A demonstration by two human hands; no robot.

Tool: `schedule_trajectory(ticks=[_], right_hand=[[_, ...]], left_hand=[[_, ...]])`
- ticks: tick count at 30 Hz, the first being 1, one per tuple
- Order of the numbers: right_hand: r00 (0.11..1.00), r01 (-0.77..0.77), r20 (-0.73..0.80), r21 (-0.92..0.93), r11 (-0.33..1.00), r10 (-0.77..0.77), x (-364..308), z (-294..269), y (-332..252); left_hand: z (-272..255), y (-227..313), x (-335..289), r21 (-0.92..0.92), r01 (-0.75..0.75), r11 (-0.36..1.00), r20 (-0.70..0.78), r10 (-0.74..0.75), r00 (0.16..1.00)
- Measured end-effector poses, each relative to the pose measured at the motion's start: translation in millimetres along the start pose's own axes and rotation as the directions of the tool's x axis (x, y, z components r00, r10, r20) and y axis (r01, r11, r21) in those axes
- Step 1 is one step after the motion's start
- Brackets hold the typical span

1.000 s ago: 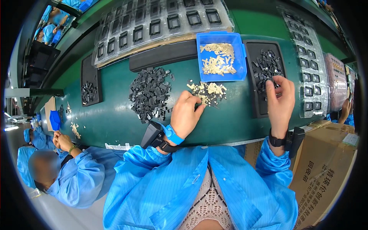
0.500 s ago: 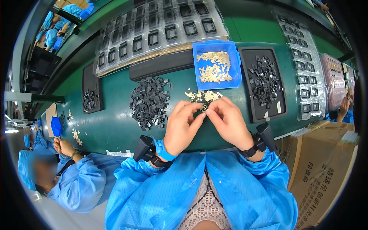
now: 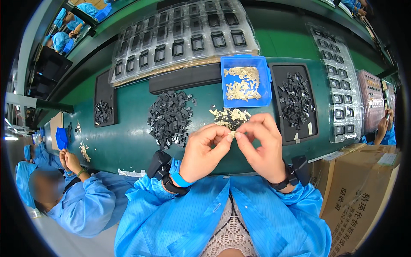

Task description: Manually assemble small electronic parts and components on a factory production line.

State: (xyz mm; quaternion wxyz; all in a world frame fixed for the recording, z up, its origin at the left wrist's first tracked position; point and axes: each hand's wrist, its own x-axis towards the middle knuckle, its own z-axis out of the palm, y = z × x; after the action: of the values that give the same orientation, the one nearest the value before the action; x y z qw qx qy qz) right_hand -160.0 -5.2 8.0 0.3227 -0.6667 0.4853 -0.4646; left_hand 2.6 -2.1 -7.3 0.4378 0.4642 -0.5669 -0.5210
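Observation:
My left hand (image 3: pixel 206 149) and my right hand (image 3: pixel 262 145) meet fingertip to fingertip above the green table, both closed in a pinch. Between them shows a small cream-coloured piece (image 3: pixel 233 133), and the fingers cover most of it. Just beyond the fingertips lies a loose heap of small cream pieces (image 3: pixel 219 115) mixed with black ones. Behind that heap stands a blue bin (image 3: pixel 224 96) holding more flat cream pieces. Left of my hands is a big pile of small black plastic parts (image 3: pixel 170 115).
Black trays of dark parts stand at right (image 3: pixel 314 124) and left (image 3: pixel 112 85). Clear blister trays with black frames lie at the back (image 3: pixel 188 62) and far right (image 3: pixel 342 109). A cardboard box (image 3: pixel 355 188) is at lower right. A co-worker (image 3: pixel 90 201) sits at my left.
The view has shifted a little, so the table things sit lower in it. My fingertips remain together, and a cream piece now shows between them. My right hand's fingers are raised more.

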Motion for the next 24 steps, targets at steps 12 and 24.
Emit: schedule_trajectory(ticks=[12, 24], right_hand=[[0.948, 0.294, 0.197, -0.226, 0.929, -0.252, 7, -10, -4], [0.996, -0.044, -0.084, -0.235, 0.971, 0.025, 49, -12, 29]], left_hand=[[-7, 26, 0, 0.466, -0.265, 0.844, 0.197, 0.193, 0.961], [-11, 14, 2, 0.034, 0.088, 0.996, 0.077, -0.090, 0.993]])
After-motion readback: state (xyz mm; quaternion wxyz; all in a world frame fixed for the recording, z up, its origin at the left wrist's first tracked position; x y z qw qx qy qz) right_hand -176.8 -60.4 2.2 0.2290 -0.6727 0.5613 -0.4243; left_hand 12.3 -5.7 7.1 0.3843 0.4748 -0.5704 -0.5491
